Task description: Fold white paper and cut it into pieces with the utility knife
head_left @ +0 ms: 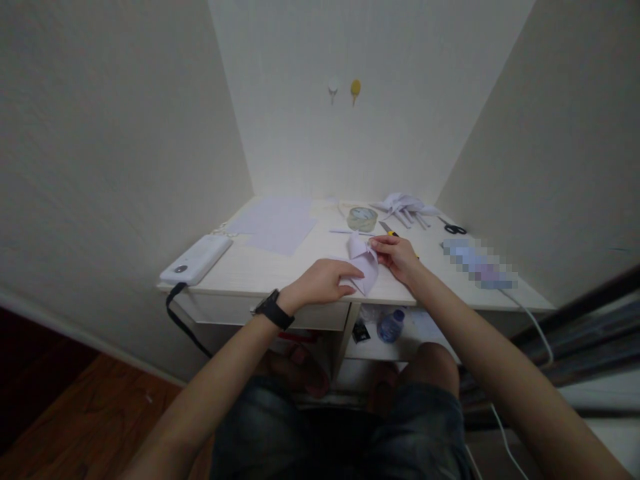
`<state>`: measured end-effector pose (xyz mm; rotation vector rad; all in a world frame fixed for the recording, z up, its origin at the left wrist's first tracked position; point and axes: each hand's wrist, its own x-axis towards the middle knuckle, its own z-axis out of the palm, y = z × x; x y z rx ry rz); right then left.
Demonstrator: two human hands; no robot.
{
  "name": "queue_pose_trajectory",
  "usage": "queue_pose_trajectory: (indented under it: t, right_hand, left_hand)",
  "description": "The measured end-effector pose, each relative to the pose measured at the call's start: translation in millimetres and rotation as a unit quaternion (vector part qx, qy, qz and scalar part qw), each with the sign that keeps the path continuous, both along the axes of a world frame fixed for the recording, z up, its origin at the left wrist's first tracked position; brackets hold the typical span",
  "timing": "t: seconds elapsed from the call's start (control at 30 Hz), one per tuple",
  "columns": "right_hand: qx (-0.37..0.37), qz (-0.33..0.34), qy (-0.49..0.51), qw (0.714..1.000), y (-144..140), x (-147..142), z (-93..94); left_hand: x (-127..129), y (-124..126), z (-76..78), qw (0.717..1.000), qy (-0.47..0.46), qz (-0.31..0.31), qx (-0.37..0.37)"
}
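A folded piece of white paper (369, 272) is between my hands at the front of the white desk (250, 270). My left hand (327, 280), with a black watch on its wrist, holds the paper's lower left part between thumb and fingers. At the upper right edge of the paper, my right hand (395, 255) pinches a fold with thumb and forefinger. Part of the paper curls up at its top. Just behind my right hand lies a yellow and black utility knife (389, 231), partly hidden by that hand. A thin rolled paper stick (345, 232) lies behind the paper.
Flat paper sheets (280, 223) lie at the back left, near a white power bank (197, 259) with a black strap. A tape roll (362, 218), folded paper pieces (404, 205), scissors (453, 227) and a blurred-out device (477, 263) with a cable occupy the back and right. A bottle (391, 327) stands below.
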<state>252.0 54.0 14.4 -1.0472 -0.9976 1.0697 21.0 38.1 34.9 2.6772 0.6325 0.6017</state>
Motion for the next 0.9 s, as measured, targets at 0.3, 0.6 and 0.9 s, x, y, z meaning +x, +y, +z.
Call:
queue_pose_trajectory:
  t: [0.3,0.6,0.9]
  right_hand:
    - [0.002,0.013,-0.023,1.0,-1,-2,3.5]
    - [0.003,0.021,0.004,1.0,-1,-2,2.2]
    - [-0.002,0.028,0.016,0.999,1,0,0.5]
  left_hand:
    - [10,0,-9.6,0.995,0.033,0.006,0.09]
    - [20,-2,-12.0,0.965,-0.107,0.075,-0.228]
    - [34,-3,-2.6,0.912,-0.147,0.162,-0.348]
